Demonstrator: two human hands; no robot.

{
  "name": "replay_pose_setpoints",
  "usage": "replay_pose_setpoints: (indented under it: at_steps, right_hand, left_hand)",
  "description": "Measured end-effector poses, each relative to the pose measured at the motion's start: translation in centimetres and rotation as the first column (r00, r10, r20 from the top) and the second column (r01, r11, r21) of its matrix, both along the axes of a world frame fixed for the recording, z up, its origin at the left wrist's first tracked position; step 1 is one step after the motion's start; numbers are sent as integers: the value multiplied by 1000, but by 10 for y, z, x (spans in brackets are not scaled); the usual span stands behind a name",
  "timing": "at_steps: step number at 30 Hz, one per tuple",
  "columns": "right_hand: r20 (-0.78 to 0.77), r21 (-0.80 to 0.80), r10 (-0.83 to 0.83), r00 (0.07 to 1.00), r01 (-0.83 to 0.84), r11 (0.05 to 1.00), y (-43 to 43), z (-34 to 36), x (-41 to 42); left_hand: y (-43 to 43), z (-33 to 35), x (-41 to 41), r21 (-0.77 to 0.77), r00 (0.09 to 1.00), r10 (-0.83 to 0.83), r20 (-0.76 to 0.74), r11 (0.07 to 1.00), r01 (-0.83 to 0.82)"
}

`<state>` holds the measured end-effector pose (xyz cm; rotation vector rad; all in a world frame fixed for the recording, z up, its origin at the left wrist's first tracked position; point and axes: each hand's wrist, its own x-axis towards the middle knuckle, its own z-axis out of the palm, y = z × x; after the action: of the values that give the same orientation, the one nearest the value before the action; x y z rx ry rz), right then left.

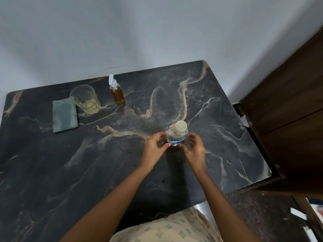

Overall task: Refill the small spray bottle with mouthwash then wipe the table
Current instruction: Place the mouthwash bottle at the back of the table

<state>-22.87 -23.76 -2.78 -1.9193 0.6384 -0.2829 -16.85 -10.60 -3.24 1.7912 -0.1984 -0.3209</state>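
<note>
Clasping mouthwash bottle (177, 135), left hand (155, 145) and right hand (194, 149), each grip curled round its sides, label half hidden

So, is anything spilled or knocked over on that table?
Nothing stands out. The mouthwash bottle stands capped, held by the left hand and right hand; the spray bottle and glass are upright, the cloth lies flat, and no puddle shows on the table.
</note>
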Motion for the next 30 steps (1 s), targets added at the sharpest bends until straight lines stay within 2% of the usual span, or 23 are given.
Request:
replay_pose_setpoints:
  at_steps: [7,12,18,30]
  right_hand:
    - [50,62,67,997,-70,996,-1,8,14]
    - [68,56,88,994,-92,994,-1,12,35]
    - [86,100,125,988,-133,986,6,20,94]
    - [93,52,222,971,-227,972,16,13,220]
  left_hand:
    - [0,0,5,19,999,37,37,999,-38]
    - [-1,7,22,-42,995,95,9,995,-95]
    - [5,17,69,-45,982,189,-22,981,-190]
    - [14,19,182,32,965,257,59,965,-259]
